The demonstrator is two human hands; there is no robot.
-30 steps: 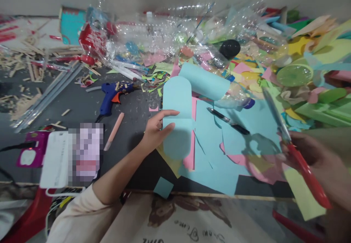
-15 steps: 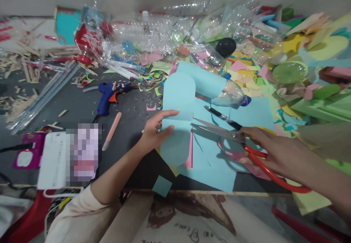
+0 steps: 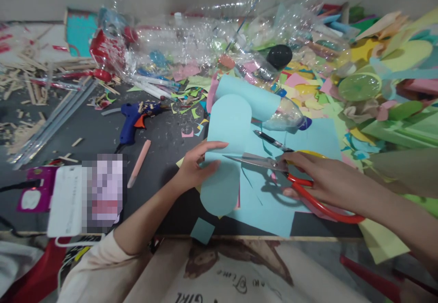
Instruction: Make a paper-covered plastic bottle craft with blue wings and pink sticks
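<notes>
A light blue paper piece with rounded ends is held near its middle by my left hand, thumb and forefinger pinching its left edge. From the right, my right hand grips scissors with red and yellow handles. The blades are nearly together and lie across the paper's middle, where a cut line separates its right side into upper and lower parts. Under the paper lies a larger blue sheet. A black pen rests on that sheet, just above the scissors.
Behind the paper lies a plastic bottle wrapped in blue paper. A blue glue gun, a pink stick and a phone are on the left. Clear bottles line the back; coloured paper scraps crowd the right.
The scissors have moved left, deeper across the paper, and their blades have closed together. The paper's upper part has shifted right relative to its lower part. My left hand stays nearly in place.
</notes>
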